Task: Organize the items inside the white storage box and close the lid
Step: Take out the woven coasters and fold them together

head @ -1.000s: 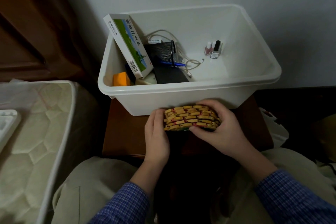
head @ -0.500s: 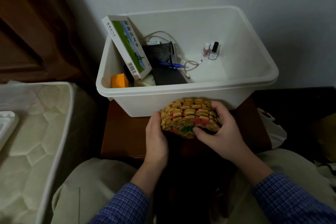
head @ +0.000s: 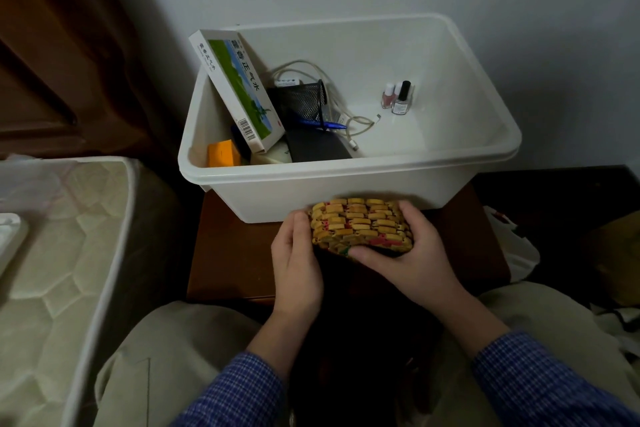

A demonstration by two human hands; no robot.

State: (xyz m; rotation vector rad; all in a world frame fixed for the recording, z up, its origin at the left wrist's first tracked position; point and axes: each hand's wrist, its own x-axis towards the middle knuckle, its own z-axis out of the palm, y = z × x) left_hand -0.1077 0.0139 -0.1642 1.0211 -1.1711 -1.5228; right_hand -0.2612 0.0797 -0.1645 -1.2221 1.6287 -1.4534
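Note:
The white storage box (head: 346, 180) stands open on a brown wooden stand (head: 235, 253). Inside it a green-and-white carton (head: 239, 87) leans on the left wall, next to a black mesh cup (head: 301, 102), a white cable (head: 360, 125), a blue pen (head: 325, 124), a dark flat case (head: 318, 149), an orange block (head: 223, 154) and nail polish bottles (head: 398, 97). In front of the box I hold a yellow beaded mat bundle (head: 360, 225). My left hand (head: 298, 260) presses its left end. My right hand (head: 412, 253) grips it from the right, thumb underneath.
A quilted mattress (head: 62, 270) lies at the left, with a white tray-like piece (head: 10, 236) at its edge. Dark wood panelling (head: 52, 45) is behind it. A white bag (head: 512, 246) lies at the right. My knees are below.
The beaded bundle has tilted up so its top face shows, and has risen slightly toward the box's front wall. Both hands kept their hold.

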